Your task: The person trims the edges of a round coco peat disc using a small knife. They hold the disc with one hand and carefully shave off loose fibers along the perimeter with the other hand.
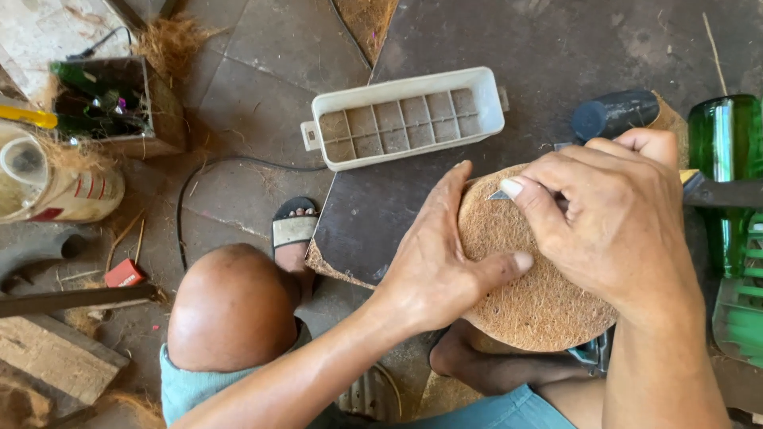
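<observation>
Between both hands lies a round coir disc [534, 278]: the left hand [445, 266] clamps its 9 o'clock edge, while the right hand [616, 214] pinches a small blade [499, 194] at 12 o'clock, pointing toward 9 o'clock.

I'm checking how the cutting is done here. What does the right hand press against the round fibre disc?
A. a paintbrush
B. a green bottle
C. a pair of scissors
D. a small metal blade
D: the right hand pinches a small metal blade whose tip lies on the upper edge of the round fibre disc, while the left hand grips the disc's side.
</observation>
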